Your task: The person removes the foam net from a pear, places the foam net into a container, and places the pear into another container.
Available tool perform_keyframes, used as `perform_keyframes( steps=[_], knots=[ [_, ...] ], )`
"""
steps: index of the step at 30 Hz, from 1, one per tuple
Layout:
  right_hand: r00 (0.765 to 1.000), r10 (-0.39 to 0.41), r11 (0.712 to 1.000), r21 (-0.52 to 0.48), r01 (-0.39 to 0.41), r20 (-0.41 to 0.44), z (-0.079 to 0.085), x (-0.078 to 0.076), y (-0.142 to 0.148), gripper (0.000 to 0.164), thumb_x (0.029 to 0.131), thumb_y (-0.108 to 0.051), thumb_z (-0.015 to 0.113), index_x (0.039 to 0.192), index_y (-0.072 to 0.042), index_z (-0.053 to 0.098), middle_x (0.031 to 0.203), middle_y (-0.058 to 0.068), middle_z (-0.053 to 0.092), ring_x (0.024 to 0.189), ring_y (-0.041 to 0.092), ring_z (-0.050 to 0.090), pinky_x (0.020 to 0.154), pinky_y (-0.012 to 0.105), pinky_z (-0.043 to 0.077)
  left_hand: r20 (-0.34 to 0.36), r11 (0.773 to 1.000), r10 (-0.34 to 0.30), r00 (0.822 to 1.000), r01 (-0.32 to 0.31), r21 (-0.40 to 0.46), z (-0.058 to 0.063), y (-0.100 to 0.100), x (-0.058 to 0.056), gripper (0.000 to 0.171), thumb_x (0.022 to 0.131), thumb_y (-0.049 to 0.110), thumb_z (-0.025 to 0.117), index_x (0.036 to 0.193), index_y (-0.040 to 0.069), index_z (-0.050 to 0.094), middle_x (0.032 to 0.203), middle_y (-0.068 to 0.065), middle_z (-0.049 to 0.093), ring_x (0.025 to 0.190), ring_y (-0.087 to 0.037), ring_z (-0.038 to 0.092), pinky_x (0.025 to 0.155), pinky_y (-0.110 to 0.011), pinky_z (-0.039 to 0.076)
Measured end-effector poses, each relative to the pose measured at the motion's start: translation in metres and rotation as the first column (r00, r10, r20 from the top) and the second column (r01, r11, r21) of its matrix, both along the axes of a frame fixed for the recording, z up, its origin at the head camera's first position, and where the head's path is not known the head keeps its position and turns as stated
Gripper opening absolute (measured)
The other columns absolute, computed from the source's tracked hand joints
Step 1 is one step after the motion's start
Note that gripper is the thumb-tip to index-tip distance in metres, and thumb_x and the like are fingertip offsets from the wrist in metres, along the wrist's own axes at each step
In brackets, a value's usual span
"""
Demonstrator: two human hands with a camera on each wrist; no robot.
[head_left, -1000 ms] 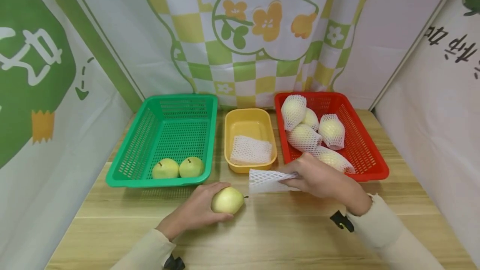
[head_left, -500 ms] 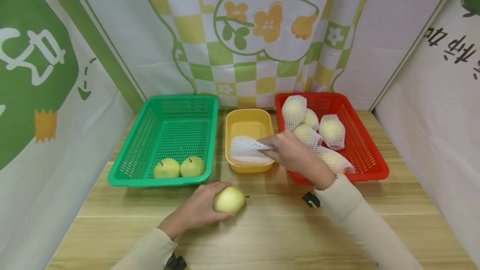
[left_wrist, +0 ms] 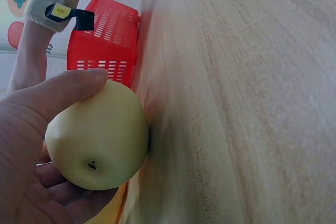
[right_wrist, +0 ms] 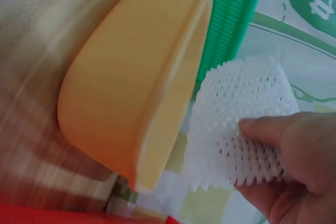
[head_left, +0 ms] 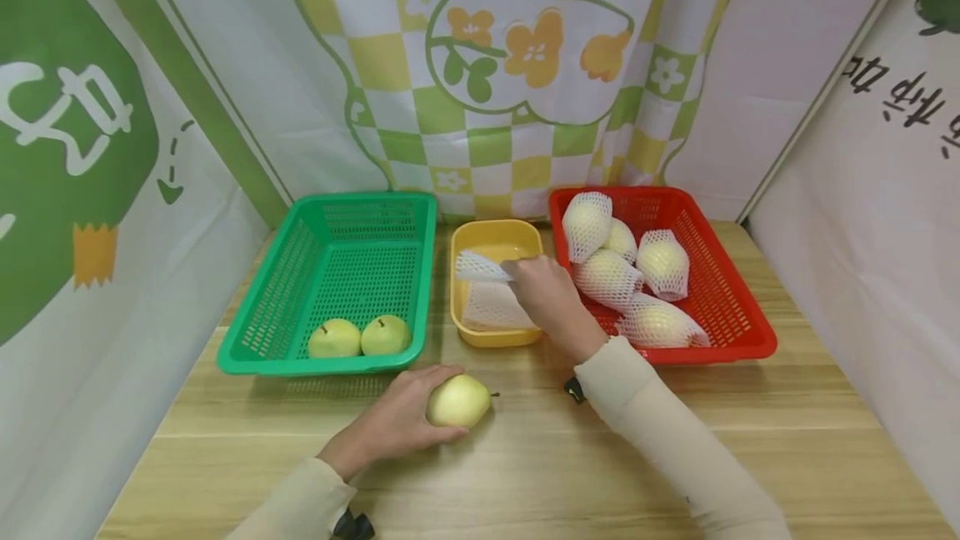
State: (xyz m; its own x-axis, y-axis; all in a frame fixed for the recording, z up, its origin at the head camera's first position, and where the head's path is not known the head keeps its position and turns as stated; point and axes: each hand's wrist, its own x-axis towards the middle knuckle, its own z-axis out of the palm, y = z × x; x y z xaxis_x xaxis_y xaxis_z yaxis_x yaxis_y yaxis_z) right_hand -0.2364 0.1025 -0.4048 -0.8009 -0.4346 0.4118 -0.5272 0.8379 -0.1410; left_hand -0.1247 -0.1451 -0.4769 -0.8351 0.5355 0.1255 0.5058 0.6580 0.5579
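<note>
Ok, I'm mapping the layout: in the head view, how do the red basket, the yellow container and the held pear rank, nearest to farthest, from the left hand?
1. Pear: held by the left hand, at its fingers.
2. Yellow container: beyond the hand, to its right.
3. Red basket: farther right, past the container.

Bright, even, diffuse light fills the head view, leaving a pale sheen on the bench (head_left: 510, 490) and a soft shadow beneath the green basket (head_left: 315, 367). The left wrist view is dimmer and greyer, with a narrow dark shadow where the pear (left_wrist: 100, 135) meets the wood, whose grain blurs rightward. The right wrist view is dim too, the yellow tub (right_wrist: 121, 77) shading the wood beside it, the foam net (right_wrist: 241, 108) slightly soft
</note>
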Motion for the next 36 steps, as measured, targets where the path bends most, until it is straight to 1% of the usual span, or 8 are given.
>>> perform_keyframes(
  steps=[5,10,20,27,29,32,34,36],
  knots=[
    [0.995,-0.095,0.993,0.073,0.092,0.033,-0.01,-0.008,-0.012,0.015,0.098,0.0,0.062,0.095,-0.007,0.074,0.084,0.014,0.075,0.075,0.038,0.074,0.058,0.052,0.062,-0.006,1.0,-0.003,1.0,0.003,0.005,0.0,0.0,0.0,0.075,0.078,0.035,0.093,0.139,0.001,0.064,0.13,-0.011,0.075,0.112,-0.024,0.074,0.092,-0.038,0.064],
    [0.987,-0.155,0.977,0.157,0.147,0.041,-0.02,-0.015,-0.023,0.018,0.1,0.001,0.06,0.096,-0.005,0.077,0.089,0.015,0.077,0.077,0.036,0.075,0.059,0.047,0.064,-0.006,1.0,-0.011,1.0,0.011,0.011,-0.001,0.0,0.0,0.076,0.078,0.034,0.093,0.139,0.001,0.064,0.13,-0.012,0.075,0.111,-0.024,0.074,0.091,-0.037,0.064],
    [0.995,-0.104,0.948,0.303,0.097,0.005,-0.032,-0.018,-0.032,0.022,0.098,-0.003,0.064,0.086,-0.012,0.08,0.082,0.011,0.077,0.072,0.029,0.073,0.056,0.043,0.062,-0.003,1.0,-0.015,1.0,0.015,0.009,0.0,0.0,-0.001,0.075,0.078,0.035,0.092,0.139,0.001,0.064,0.13,-0.012,0.075,0.112,-0.024,0.074,0.092,-0.037,0.064],
    [0.984,-0.098,0.922,0.385,0.034,0.147,-0.035,-0.016,-0.032,0.022,0.101,-0.004,0.061,0.093,-0.012,0.08,0.09,0.012,0.078,0.08,0.031,0.075,0.066,0.045,0.065,-0.011,1.0,-0.017,1.0,0.018,0.014,-0.001,0.0,-0.001,0.074,0.079,0.034,0.092,0.138,0.0,0.064,0.129,-0.013,0.075,0.111,-0.025,0.074,0.09,-0.036,0.064],
    [0.976,-0.095,0.924,0.382,0.013,0.197,-0.036,-0.015,-0.031,0.02,0.101,-0.002,0.061,0.095,-0.009,0.079,0.092,0.013,0.078,0.083,0.032,0.075,0.069,0.046,0.066,-0.01,1.0,-0.017,1.0,0.017,0.014,-0.001,0.0,-0.001,0.074,0.079,0.035,0.092,0.138,0.001,0.064,0.129,-0.013,0.075,0.111,-0.025,0.074,0.09,-0.036,0.064],
    [0.96,-0.086,0.942,0.335,-0.009,0.267,-0.034,-0.015,-0.029,0.014,0.099,-0.002,0.065,0.093,-0.005,0.077,0.092,0.016,0.077,0.083,0.033,0.074,0.072,0.047,0.065,-0.005,1.0,-0.017,1.0,0.017,0.012,-0.001,0.0,-0.001,0.074,0.079,0.035,0.092,0.138,0.001,0.064,0.13,-0.013,0.075,0.112,-0.024,0.074,0.091,-0.037,0.064],
    [0.943,-0.08,0.953,0.303,-0.024,0.323,-0.031,-0.015,-0.028,0.016,0.1,-0.012,0.07,0.087,-0.004,0.074,0.087,0.015,0.075,0.082,0.032,0.073,0.075,0.046,0.065,0.002,1.0,-0.015,1.0,0.015,0.012,-0.001,0.0,-0.001,0.073,0.08,0.035,0.092,0.138,0.001,0.064,0.13,-0.012,0.075,0.112,-0.024,0.074,0.091,-0.036,0.064],
    [0.923,-0.075,0.961,0.274,-0.034,0.379,-0.028,-0.015,-0.027,0.031,0.102,-0.028,0.071,0.08,-0.005,0.072,0.081,0.013,0.073,0.079,0.03,0.071,0.076,0.044,0.064,0.002,1.0,-0.016,1.0,0.016,0.013,-0.002,0.0,-0.001,0.074,0.08,0.035,0.092,0.138,0.001,0.064,0.13,-0.013,0.074,0.112,-0.025,0.074,0.091,-0.037,0.064]
  ],
)
